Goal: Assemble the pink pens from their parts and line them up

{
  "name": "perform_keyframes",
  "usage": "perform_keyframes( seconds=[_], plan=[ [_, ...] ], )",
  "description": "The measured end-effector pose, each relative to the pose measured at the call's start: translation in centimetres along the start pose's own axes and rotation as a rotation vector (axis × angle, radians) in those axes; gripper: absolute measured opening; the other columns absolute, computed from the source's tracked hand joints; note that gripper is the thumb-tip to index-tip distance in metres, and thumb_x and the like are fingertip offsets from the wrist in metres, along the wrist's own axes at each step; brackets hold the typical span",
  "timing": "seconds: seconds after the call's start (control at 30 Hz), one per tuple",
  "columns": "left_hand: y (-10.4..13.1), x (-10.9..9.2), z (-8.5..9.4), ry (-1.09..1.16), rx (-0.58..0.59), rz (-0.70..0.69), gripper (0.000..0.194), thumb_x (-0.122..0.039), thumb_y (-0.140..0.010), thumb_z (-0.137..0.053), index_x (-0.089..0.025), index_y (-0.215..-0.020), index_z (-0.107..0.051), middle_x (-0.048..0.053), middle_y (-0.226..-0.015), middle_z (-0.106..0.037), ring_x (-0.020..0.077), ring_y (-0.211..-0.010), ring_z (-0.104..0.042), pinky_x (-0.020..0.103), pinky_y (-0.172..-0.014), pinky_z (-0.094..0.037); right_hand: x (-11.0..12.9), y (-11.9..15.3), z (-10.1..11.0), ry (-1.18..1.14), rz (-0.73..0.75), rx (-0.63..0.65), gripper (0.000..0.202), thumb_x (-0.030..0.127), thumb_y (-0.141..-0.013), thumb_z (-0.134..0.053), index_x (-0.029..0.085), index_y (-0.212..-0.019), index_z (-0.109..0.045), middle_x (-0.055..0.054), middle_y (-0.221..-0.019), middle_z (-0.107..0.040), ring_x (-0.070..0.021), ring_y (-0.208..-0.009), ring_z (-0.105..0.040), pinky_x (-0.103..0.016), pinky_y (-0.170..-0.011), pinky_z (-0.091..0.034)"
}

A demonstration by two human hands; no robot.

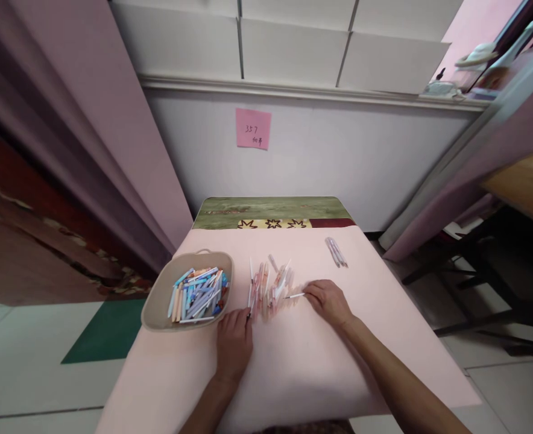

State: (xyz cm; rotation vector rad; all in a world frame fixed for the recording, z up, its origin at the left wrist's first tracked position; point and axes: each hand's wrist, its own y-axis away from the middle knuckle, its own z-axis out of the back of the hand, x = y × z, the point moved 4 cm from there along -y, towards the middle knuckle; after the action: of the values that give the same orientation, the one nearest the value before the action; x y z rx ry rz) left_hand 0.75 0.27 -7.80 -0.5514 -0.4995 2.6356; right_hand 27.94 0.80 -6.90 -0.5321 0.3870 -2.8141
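My right hand (327, 300) pinches the end of a thin white stick (295, 295), whose dark tip points left toward a loose pile of clear and pinkish pens (266, 286) on the pink cloth. Left of that pile, my left hand (236, 331) rests on the cloth by the basket's lower right edge. A small dark-tipped piece (249, 314) shows at its fingertips, but the grip on it is too small to make out. The beige basket (158, 301) holds many blue, lilac, white and orange pens (201, 292).
Several lilac pens (336, 252) lie together at the back right of the pink-covered table (384, 337). A green board edge (271, 207) shows behind the cloth. On the wall is a pink note (253, 129). A dark chair (497, 265) stands at the right.
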Motion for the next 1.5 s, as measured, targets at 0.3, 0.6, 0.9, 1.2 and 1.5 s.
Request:
perform_keyframes(
  seconds=[0.3,0.6,0.9,1.2,1.5],
  plan=[
    [0.4,0.1,0.1,0.085,-0.058,-0.072,0.024,-0.013,-0.088,-0.046,-0.015,-0.107,-0.061,0.01,-0.098,-0.067,0.0232,-0.091,-0.059,0.037,-0.084,-0.042,1.5,-7.0,-1.0,0.04,-0.272,0.121,0.032,0.047,-0.085,-0.058,0.023,-0.104,-0.067,-0.007,-0.107,-0.065,-0.0215,-0.099,-0.058,-0.031,-0.086,-0.038],
    [0.5,0.1,0.5,0.08,-0.064,-0.072,0.02,-0.015,-0.087,-0.05,-0.015,-0.103,-0.062,0.009,-0.096,-0.067,0.0231,-0.092,-0.059,0.038,-0.086,-0.043,3.9,-7.8,-3.6,0.061,-0.459,0.078,0.04,0.049,-0.068,-0.073,0.019,-0.093,-0.067,-0.009,-0.104,-0.062,-0.0242,-0.096,-0.055,-0.035,-0.083,-0.036],
    [0.6,0.3,1.0,0.209,-0.092,-0.035,0.021,-0.018,-0.087,-0.05,-0.017,-0.103,-0.063,0.009,-0.096,-0.067,0.0226,-0.092,-0.059,0.038,-0.085,-0.045,1.2,-6.3,-0.7,-0.436,-0.628,-0.18,0.024,0.044,-0.076,-0.064,0.022,-0.079,-0.071,-0.006,-0.113,-0.063,-0.0202,-0.095,-0.059,-0.031,-0.083,-0.043],
    [0.6,-4.7,0.0,1.081,0.223,0.505,0.029,-0.037,-0.081,-0.062,-0.019,-0.104,-0.062,0.006,-0.089,-0.071,0.0204,-0.083,-0.066,0.033,-0.076,-0.051,8.3,1.9,-1.0,-1.253,-0.58,-0.071,0.033,0.049,-0.075,-0.068,0.017,-0.083,-0.065,0.003,-0.056,-0.057,-0.0111,-0.049,-0.05,-0.023,-0.049,-0.04],
    [1.1,-4.8,0.1,1.54,0.262,1.033,0.039,-0.037,-0.062,-0.079,-0.014,-0.089,-0.061,0.005,-0.072,-0.071,0.01,-0.052,-0.058,0.024,-0.053,-0.047,4.7,1.8,0.6,-0.414,-0.404,-0.106,0.021,0.032,-0.089,-0.052,0.023,-0.097,-0.069,-0.006,-0.094,-0.067,-0.0204,-0.082,-0.061,-0.032,-0.074,-0.046]
  ],
)
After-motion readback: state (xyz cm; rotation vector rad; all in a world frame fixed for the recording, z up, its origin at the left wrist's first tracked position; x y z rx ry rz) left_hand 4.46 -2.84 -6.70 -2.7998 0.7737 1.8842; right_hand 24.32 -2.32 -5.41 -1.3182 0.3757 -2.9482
